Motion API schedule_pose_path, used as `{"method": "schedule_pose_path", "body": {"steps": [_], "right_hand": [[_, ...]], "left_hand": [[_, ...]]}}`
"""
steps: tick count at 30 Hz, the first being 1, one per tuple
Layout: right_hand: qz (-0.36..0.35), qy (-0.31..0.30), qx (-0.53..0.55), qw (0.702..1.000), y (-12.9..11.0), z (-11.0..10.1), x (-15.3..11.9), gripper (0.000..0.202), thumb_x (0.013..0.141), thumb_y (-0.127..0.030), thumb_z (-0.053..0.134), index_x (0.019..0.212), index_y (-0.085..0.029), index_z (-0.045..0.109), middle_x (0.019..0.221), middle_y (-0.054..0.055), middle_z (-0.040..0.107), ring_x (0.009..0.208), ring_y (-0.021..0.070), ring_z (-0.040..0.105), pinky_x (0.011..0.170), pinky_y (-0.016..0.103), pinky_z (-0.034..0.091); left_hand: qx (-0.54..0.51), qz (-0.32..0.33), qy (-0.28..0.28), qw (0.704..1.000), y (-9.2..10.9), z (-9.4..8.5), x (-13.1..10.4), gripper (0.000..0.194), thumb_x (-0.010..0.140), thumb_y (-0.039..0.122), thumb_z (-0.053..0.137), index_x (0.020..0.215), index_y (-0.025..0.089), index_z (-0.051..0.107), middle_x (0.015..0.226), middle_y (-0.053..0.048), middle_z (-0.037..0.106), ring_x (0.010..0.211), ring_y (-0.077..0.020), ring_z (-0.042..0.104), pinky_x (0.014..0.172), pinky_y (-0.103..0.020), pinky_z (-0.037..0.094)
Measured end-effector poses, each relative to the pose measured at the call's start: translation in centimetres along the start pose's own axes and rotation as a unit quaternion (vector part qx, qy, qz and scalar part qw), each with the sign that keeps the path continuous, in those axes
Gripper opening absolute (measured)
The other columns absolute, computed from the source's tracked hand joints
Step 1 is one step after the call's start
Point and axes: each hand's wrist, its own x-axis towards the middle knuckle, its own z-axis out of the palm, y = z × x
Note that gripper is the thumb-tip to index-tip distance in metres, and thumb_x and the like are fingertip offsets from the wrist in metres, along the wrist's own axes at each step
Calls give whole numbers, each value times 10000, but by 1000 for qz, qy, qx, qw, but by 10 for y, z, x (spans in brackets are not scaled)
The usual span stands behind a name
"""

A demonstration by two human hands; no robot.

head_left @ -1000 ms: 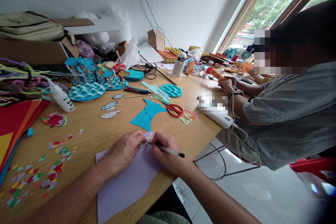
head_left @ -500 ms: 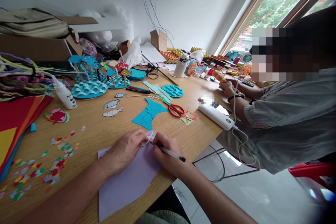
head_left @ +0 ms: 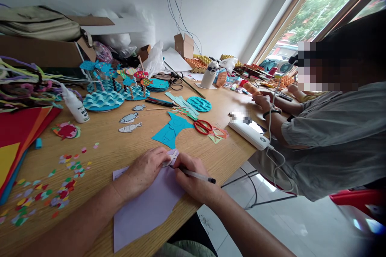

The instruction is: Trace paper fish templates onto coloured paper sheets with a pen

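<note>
A purple paper sheet lies at the table's front edge. On its upper part is a small white fish cutout. My left hand presses the cutout down with fingertips held together. My right hand grips a pen, its tip at the cutout's lower edge. Just beyond my hands is a blue paper piece with drawn fish outlines. Red-handled scissors rest beside it. Several fish cutouts lie to the left.
Glue bottle, paper scraps and coloured sheets are at the left. Blue wave-shaped crafts stand farther back. A white power strip lies at the right, near a seated person whose hands are over the table.
The pen tip has shifted slightly down and left along the cutout, and the pen lies a little flatter. My left hand stays in place. The camera view has shifted slightly.
</note>
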Motion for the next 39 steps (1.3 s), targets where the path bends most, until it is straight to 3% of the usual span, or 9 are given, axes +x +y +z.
{"method": "schedule_pose_path", "body": {"steps": [11,28,35,39], "right_hand": [[15,19,32,999,-8,-5,2,108,673,-98,438,669,-202,471,576,-54,470,512,97,405,520,201,320],[15,-1,31,999,-8,-4,2,84,681,-123,432,675,-199,467,596,-43,479,539,104,426,529,204,326],[16,46,48,998,-4,-4,2,96,663,-116,428,655,-195,482,568,-48,471,511,96,410,506,199,319],[45,108,80,990,4,-10,3,85,702,-142,443,660,-201,487,556,-51,462,514,101,424,485,192,332]], "left_hand": [[-3,-9,-2,1000,-1,0,-2,250,797,43,428,928,186,585,1015,-39,600,970,-176,557,866,-291,440],[-13,0,-2,1000,0,0,-1,206,864,102,406,918,178,590,1017,-50,596,963,-175,560,866,-288,441],[6,-10,-6,1000,1,-1,-1,254,831,52,411,957,182,589,1049,-48,600,1005,-175,553,901,-297,434],[18,-13,-6,1000,2,-2,-1,293,796,25,405,930,200,597,1071,-31,602,1029,-172,549,918,-302,430]]}}
